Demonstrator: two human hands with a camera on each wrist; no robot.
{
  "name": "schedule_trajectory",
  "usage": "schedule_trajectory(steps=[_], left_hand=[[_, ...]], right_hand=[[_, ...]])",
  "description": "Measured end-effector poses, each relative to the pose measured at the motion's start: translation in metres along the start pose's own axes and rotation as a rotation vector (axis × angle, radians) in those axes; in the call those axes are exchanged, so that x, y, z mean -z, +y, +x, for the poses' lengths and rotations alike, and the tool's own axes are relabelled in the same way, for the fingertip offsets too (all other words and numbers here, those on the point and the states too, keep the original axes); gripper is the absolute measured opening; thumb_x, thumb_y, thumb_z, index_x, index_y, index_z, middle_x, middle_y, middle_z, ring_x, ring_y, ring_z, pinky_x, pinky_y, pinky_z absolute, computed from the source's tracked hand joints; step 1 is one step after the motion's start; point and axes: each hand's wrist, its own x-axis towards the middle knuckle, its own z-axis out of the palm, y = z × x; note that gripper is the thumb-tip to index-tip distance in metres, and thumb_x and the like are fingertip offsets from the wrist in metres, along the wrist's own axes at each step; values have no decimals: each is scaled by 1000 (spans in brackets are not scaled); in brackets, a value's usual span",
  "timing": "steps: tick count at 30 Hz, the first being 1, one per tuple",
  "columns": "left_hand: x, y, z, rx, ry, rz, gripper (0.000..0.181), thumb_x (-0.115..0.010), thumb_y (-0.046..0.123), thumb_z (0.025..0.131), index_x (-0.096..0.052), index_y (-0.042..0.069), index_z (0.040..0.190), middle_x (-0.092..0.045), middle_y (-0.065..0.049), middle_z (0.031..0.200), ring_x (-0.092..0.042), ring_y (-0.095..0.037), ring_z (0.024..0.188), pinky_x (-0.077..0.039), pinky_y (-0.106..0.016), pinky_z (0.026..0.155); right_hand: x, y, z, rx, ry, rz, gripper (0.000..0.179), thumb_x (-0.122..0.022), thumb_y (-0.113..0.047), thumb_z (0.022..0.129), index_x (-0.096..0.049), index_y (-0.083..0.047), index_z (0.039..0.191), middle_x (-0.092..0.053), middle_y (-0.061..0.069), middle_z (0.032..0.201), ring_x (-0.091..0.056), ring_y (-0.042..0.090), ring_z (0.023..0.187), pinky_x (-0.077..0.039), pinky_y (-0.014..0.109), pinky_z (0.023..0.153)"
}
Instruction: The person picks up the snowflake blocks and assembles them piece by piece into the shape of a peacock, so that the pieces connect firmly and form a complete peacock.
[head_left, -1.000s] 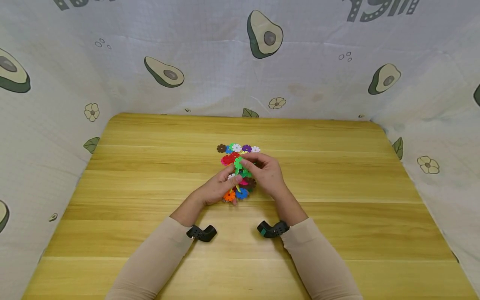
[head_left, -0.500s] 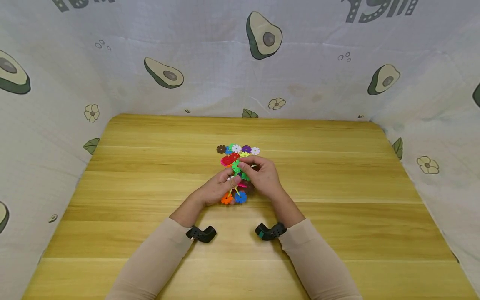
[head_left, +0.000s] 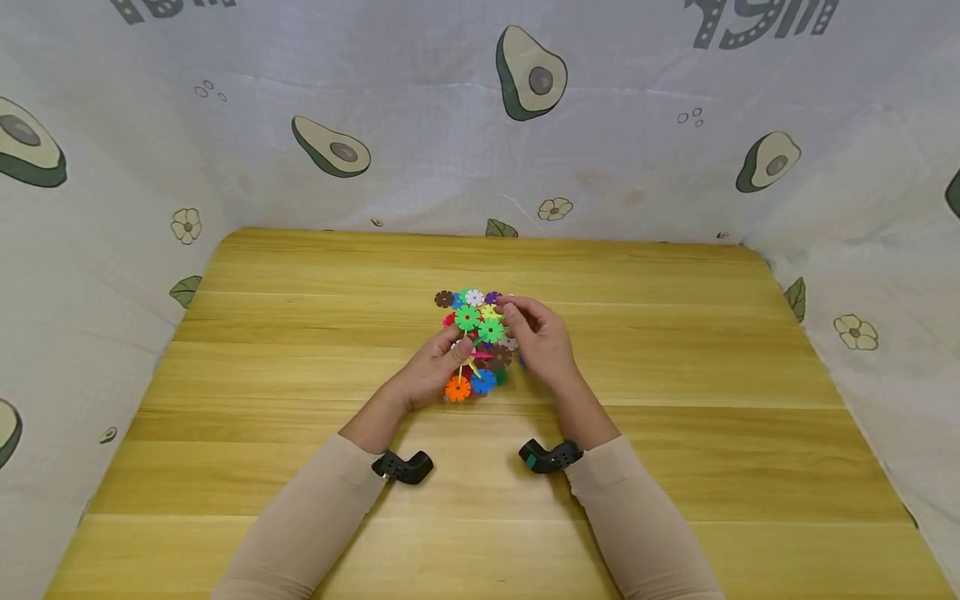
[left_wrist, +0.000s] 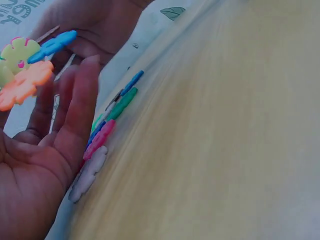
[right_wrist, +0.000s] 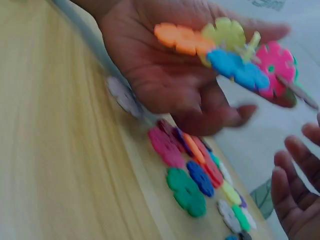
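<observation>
My left hand (head_left: 426,372) holds a joined cluster of slotted flower-shaped plastic discs, its thumb pressed on the cluster in the head view. An orange disc (head_left: 457,388) and a blue disc (head_left: 483,382) stick out at the near end, while a bright green disc (head_left: 467,317) tops the far end. Yellow and pink discs (right_wrist: 276,69) of the cluster show in the right wrist view. Just right of the cluster is my right hand (head_left: 546,340), thumb and fingers apart; nothing shows between them. Part of the cluster is hidden by the left hand.
Loose flower discs lie on the wooden table (head_left: 675,350) under and beyond the hands, among them a brown one (head_left: 444,298), a white one (head_left: 474,297) and a dark green one (right_wrist: 186,192). A printed cloth (head_left: 420,167) hangs behind the table.
My right hand has come off the bright green disc and shifted right. The green disc now faces up uncovered on the cluster, which my left hand still holds.
</observation>
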Motion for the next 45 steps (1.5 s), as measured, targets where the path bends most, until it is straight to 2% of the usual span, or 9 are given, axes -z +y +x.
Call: schedule_trajectory(steps=[4, 7, 15, 19, 25, 32, 35, 38, 45], left_hand=[[-1, 3, 2, 23, 120, -143, 76, -53, 72, 84, -51, 4, 118, -58, -5, 114, -58, -20, 108, -52, -31, 96], [-2, 5, 4, 50, 165, -320, 53, -61, 53, 94, -51, 8, 119, -61, 5, 100, -62, -13, 83, -57, -24, 73], [-2, 6, 6, 59, 140, -488, 38, -48, 26, 109, -38, 13, 144, -58, -2, 127, -69, -21, 99, -64, -54, 80], [-3, 6, 5, 37, 106, -587, 29, -43, 26, 110, -37, 24, 138, -51, -4, 136, -65, -27, 114, -58, -62, 88], [0, 7, 4, 8, 12, -806, 33, -35, 25, 113, -33, 18, 145, -41, -16, 154, -45, -40, 140, -43, -71, 104], [8, 10, 3, 40, -96, -1130, 77, -17, 80, 95, 7, 49, 160, 8, -8, 174, 10, -47, 157, -14, -73, 120], [9, 9, 2, 30, -104, -1158, 68, -14, 72, 101, 5, 47, 161, 8, -6, 174, 11, -47, 157, -7, -73, 122], [10, 7, 0, -11, -139, -1154, 53, -7, 54, 107, -16, 50, 159, -4, -3, 174, 2, -47, 158, 1, -75, 121], [12, 7, -1, -27, -222, -1184, 66, 5, 45, 100, -12, 37, 164, -7, 1, 173, 2, -38, 159, 7, -72, 123]], right_hand=[[12, 6, 4, -82, 34, -83, 39, -51, -31, 108, -65, 0, 129, -70, 20, 122, -67, 30, 105, -60, 32, 87], [18, 9, 4, -134, 5, -243, 32, -59, -27, 105, -68, -5, 127, -68, 16, 121, -64, 30, 104, -58, 36, 86], [16, 18, 3, -96, -168, -705, 38, -78, -33, 91, -72, -9, 120, -60, 16, 121, -54, 34, 113, -49, 49, 100], [13, 14, 2, -121, -181, -703, 33, -77, -33, 92, -72, -8, 114, -59, 16, 119, -52, 33, 112, -48, 48, 99], [12, 12, 2, -146, -181, -690, 36, -77, -32, 92, -71, -8, 118, -60, 14, 119, -53, 31, 111, -49, 46, 99], [11, 13, 1, -141, -182, -688, 35, -75, -32, 94, -71, -8, 118, -60, 14, 118, -54, 30, 112, -49, 47, 100], [11, 13, 1, -127, -180, -688, 36, -75, -30, 94, -69, -9, 122, -60, 13, 118, -55, 30, 112, -49, 47, 100], [10, 14, 1, -103, -173, -705, 35, -74, -29, 94, -69, -10, 123, -60, 14, 117, -56, 30, 110, -50, 46, 97], [8, 17, 0, -66, -167, -757, 37, -72, -32, 96, -70, -12, 127, -58, 13, 112, -54, 29, 103, -49, 42, 89]])
